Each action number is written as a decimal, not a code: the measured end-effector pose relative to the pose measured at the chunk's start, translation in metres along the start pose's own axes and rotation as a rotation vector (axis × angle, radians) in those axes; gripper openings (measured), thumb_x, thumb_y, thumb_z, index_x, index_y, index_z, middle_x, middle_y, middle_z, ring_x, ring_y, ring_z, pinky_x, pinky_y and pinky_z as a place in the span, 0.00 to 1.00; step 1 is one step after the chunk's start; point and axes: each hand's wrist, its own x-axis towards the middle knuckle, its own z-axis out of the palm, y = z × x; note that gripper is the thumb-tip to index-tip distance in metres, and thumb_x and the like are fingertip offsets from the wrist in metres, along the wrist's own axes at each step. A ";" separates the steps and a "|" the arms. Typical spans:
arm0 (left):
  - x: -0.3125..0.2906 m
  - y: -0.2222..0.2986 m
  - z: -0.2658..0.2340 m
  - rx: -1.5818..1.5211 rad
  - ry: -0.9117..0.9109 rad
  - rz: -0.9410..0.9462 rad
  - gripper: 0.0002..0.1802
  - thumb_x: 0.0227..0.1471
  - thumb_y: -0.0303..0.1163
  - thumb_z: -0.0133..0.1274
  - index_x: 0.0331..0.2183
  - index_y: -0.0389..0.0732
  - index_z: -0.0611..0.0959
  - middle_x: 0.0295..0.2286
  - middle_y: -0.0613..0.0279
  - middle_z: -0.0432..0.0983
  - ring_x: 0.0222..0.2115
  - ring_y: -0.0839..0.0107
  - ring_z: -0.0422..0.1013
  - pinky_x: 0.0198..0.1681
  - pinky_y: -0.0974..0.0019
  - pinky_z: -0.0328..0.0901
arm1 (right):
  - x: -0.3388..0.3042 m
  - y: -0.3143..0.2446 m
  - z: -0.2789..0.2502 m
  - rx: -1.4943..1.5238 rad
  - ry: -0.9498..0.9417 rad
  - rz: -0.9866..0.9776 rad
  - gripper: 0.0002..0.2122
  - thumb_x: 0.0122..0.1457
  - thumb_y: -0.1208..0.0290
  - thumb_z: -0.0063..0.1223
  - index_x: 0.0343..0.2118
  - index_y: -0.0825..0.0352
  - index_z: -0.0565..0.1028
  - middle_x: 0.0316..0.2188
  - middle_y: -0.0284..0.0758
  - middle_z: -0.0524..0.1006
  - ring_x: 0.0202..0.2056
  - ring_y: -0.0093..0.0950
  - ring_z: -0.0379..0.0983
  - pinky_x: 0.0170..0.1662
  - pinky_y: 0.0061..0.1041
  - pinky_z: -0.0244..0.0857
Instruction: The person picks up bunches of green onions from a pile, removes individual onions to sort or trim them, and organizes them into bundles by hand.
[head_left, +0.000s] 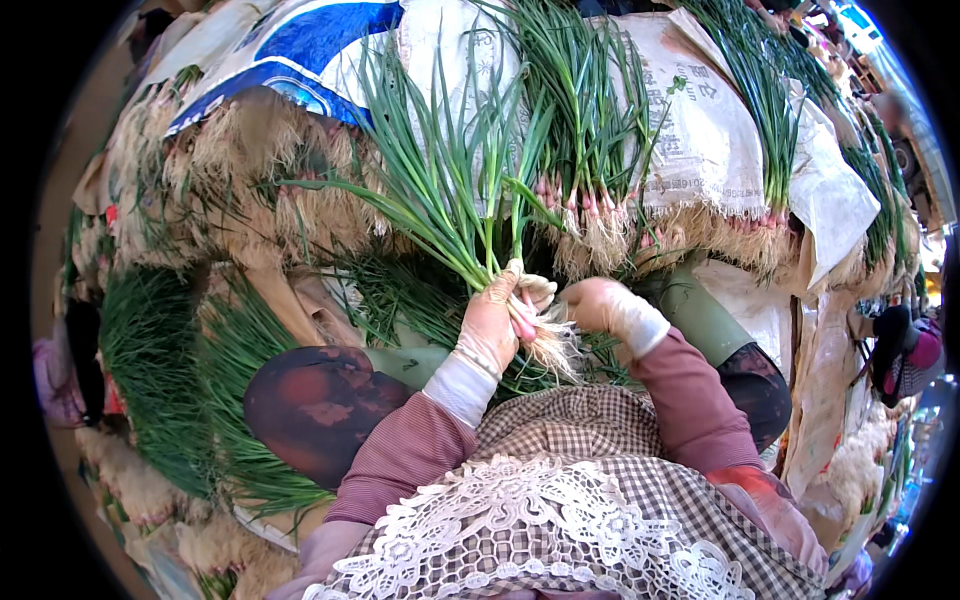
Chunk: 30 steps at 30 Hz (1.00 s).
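A bunch of spring onions (440, 205) with long green leaves, pink-white bulbs and pale stringy roots is gripped in my left hand (495, 310), which wears a thin whitish glove. Its leaves fan away from me, and the bulbs and roots (548, 345) poke out on the right side of the fist. Just right of those roots is my right hand (602, 305), also gloved, with its fingers curled and pinched close to the root ends. Whatever the right fingers hold, if anything, is hidden.
Ahead lies a long row of spring onions (590, 205) with roots facing me, partly covered by printed white sacks (700, 140) and a blue-and-white sack (300, 60). More green-leaved bunches (145, 370) lie at my left. My knees (310, 415) flank the work. Other people (905, 350) sit at the sides.
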 end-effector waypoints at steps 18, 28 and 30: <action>-0.012 0.005 0.013 -0.165 -0.010 -0.077 0.14 0.47 0.40 0.45 0.16 0.44 0.67 0.14 0.63 0.64 0.17 0.68 0.62 0.23 0.65 0.60 | 0.064 0.037 0.101 -0.145 -0.053 0.010 0.14 0.47 0.57 0.43 0.33 0.59 0.73 0.29 0.38 0.74 0.32 0.33 0.70 0.34 0.26 0.63; -0.012 0.008 0.003 0.054 0.097 -0.069 0.12 0.48 0.35 0.44 0.34 0.39 0.72 0.22 0.56 0.71 0.21 0.64 0.69 0.23 0.66 0.64 | 0.036 -0.015 -0.049 0.805 0.739 -0.271 0.07 0.50 0.69 0.46 0.29 0.66 0.70 0.23 0.32 0.70 0.23 0.21 0.66 0.26 0.19 0.62; -0.013 0.009 0.007 0.064 0.065 -0.073 0.14 0.48 0.34 0.43 0.37 0.37 0.71 0.22 0.57 0.71 0.21 0.65 0.69 0.23 0.67 0.64 | 0.008 0.003 -0.072 1.135 0.926 -0.254 0.06 0.52 0.68 0.42 0.25 0.63 0.70 0.19 0.30 0.69 0.20 0.17 0.64 0.21 0.16 0.60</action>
